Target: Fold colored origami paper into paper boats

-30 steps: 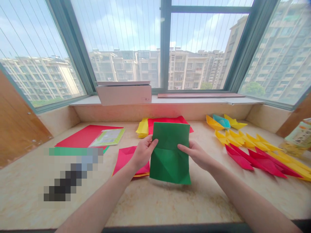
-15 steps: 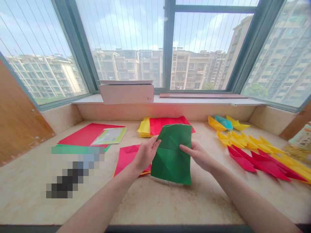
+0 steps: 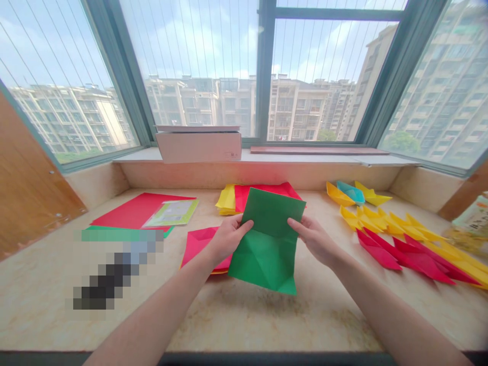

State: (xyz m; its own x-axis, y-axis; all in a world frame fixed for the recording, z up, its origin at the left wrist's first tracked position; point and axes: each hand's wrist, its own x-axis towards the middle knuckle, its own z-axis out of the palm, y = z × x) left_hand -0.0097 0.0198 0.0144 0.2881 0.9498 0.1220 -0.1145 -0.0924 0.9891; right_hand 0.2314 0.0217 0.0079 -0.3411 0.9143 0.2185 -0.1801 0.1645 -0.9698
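A creased sheet of green paper [image 3: 265, 246] is held up above the counter, its top tilted away from me. My left hand [image 3: 231, 236] pinches its left edge, thumb on the near face. On the opposite edge my right hand [image 3: 314, 236] grips it the same way; the fingers behind the sheet are hidden. Just left of and below the sheet lies a stack of pink paper [image 3: 202, 244] with orange beneath. Behind it, red paper [image 3: 278, 189] overlaps yellow paper [image 3: 226, 200].
Folded yellow paper boats [image 3: 375, 218] and red paper boats [image 3: 381, 250] stand in rows at the right. Flat red sheets [image 3: 141, 208] and a clear packet [image 3: 173, 212] lie at the left, near a pixelated object. A white box [image 3: 198, 145] sits on the windowsill.
The green paper has tilted and flattened, its upper part now spread wide between both hands. My right hand's grip has moved slightly higher along the edge.
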